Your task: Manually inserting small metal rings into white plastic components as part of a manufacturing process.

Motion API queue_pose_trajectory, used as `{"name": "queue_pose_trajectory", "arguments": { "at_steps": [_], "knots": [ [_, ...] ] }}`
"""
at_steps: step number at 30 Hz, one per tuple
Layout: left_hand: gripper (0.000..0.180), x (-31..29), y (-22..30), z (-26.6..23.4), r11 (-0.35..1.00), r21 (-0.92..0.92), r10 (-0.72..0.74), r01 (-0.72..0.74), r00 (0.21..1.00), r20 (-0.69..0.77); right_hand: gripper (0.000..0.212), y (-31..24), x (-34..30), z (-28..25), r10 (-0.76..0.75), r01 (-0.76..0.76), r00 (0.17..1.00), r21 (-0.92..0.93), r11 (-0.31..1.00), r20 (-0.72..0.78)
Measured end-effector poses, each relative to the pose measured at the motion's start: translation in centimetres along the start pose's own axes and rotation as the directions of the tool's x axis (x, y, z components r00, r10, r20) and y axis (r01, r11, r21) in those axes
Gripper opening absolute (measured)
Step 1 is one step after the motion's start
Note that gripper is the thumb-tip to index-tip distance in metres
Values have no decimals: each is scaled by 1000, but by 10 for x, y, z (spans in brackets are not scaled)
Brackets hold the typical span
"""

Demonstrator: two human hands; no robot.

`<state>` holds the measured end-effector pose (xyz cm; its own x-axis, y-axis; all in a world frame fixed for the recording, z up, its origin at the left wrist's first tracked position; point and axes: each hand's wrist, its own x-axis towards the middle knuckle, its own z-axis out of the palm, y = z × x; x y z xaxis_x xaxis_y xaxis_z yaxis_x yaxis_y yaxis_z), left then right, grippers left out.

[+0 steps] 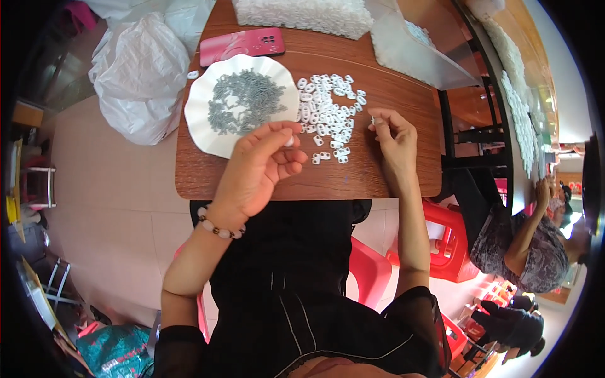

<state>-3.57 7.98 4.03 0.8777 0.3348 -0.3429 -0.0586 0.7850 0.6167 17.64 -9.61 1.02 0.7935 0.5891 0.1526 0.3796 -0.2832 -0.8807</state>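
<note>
My left hand [253, 165] is raised over the table's near edge, in front of the plate, pinching a small white plastic piece [290, 140] between thumb and index finger. Its other fingers curl loosely. To the right of the pile, my right hand [398, 142] pinches a tiny piece [373, 119] too small to make out. Between the hands and farther back lies a heap of white oval plastic pieces with two holes [328, 107]. A white wavy-rimmed plate [195, 107] at the left holds many small grey slender parts [242, 94].
A pink phone [242, 45] lies behind the plate on the brown wooden table [252, 183]. Clear-walled containers of white pieces [305, 14] stand at the far edge. A white plastic bag [142, 82] is at the left. Another person [526, 246] sits at the right near red stools [450, 246].
</note>
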Motion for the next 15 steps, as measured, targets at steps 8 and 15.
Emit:
{"name": "queue_pose_trajectory", "arguments": {
  "at_steps": [8, 15],
  "knots": [
    [16, 10, 61, -54, 305, 938, 416, -164, 909, 24, 17, -21, -18, 16, 54, -80, 983, 139, 987, 178],
    [15, 26, 60, -51, -347, 900, 309, -264, 874, 375, 13, -38, -27, 27, -51, 56, 981, -20, 998, 189]
  ]
}}
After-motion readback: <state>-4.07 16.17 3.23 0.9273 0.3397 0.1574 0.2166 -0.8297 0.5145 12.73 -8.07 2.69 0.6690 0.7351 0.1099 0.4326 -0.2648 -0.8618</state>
